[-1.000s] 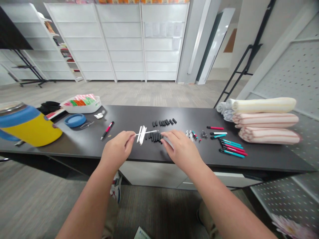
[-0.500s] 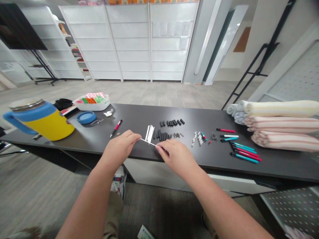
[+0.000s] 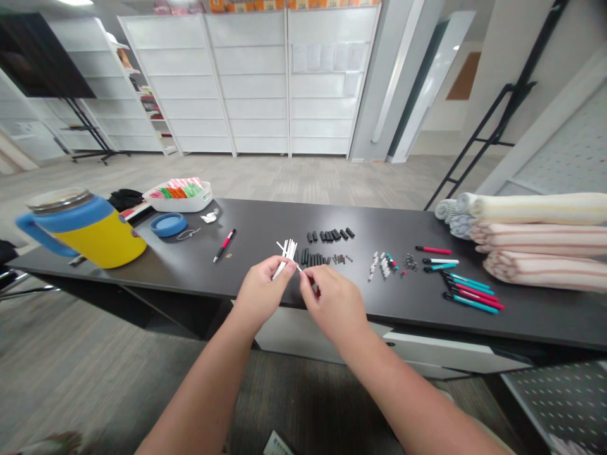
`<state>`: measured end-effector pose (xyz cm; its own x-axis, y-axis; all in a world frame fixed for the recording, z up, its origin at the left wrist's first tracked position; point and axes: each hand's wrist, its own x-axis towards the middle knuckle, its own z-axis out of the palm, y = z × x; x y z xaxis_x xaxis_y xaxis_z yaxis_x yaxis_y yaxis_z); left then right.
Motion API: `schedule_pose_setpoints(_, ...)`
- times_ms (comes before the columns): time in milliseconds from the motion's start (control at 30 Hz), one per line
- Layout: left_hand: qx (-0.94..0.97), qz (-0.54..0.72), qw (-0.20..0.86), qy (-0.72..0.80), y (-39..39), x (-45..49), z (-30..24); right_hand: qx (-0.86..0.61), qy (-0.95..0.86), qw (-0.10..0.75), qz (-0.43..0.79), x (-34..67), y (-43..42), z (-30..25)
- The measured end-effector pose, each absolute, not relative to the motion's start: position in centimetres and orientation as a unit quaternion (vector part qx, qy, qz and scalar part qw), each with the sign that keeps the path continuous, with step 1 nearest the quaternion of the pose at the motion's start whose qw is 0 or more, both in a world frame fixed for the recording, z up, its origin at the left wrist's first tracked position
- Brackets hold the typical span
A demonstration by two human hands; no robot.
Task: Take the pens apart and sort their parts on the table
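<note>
My left hand (image 3: 262, 289) pinches a thin white pen refill (image 3: 279, 270) over the front of the black table (image 3: 190, 265). My right hand (image 3: 328, 298) is closed in a pinch right beside the refill's tip; what its fingers hold is too small to see. Just behind my hands lies a bundle of white refills (image 3: 287, 248). Rows of black pen barrels (image 3: 330, 235) and short black parts (image 3: 317, 259) lie beyond them. Small pen tips and caps (image 3: 382, 263) sit to the right, then finished pens in red and teal (image 3: 467, 292).
A yellow and blue jug (image 3: 85, 230) stands at the table's left end, with a blue lid (image 3: 168, 224), a white tray of coloured items (image 3: 180, 194) and a red pen (image 3: 224, 244). Rolled and folded towels (image 3: 531, 237) fill the right end. White shelving lines the back wall.
Both hands lifted off the table and came together nearer me. The white refill went from lying almost level between the hands to tilted up in my left fingers.
</note>
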<state>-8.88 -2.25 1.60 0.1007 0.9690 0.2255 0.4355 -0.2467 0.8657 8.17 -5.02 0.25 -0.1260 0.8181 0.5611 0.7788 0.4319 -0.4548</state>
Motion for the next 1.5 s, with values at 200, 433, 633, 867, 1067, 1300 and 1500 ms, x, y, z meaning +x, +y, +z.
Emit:
schedule_pose_setpoints(200,0.631,0.43,0.328,0.556,-2.1,-8.7,1.7,-0.54,-0.737,0.391,0.108,7.4,-5.0,0.5)
schedule_pose_setpoints(433,0.662,0.222,0.027,0.715,0.7,-12.2,2.0,-0.561,-0.714,0.392,0.149,8.3,-5.0,1.8)
schedule_pose_setpoints(633,0.659,0.159,0.012,0.735,2.7,-11.6,1.5,-0.571,-0.722,0.366,0.138,10.4,-5.8,1.6)
schedule_pose_setpoints(867,0.65,0.198,0.042,0.733,2.9,-10.8,2.1,-0.591,-0.729,0.327,0.111,14.5,-6.1,1.3)
schedule_pose_setpoints(1067,0.769,0.294,0.114,0.556,0.2,-7.2,2.0,-0.595,-0.731,0.314,0.114,17.0,-6.8,0.9)
schedule_pose_setpoints(1300,0.895,0.259,0.138,0.337,-1.9,-2.5,0.6,-0.537,-0.735,0.35,0.222,19.0,-7.2,0.9)
schedule_pose_setpoints(1500,0.909,0.256,0.144,0.297,-0.4,-2.3,-0.3,-0.535,-0.734,0.344,0.237,19.7,-6.0,0.5)
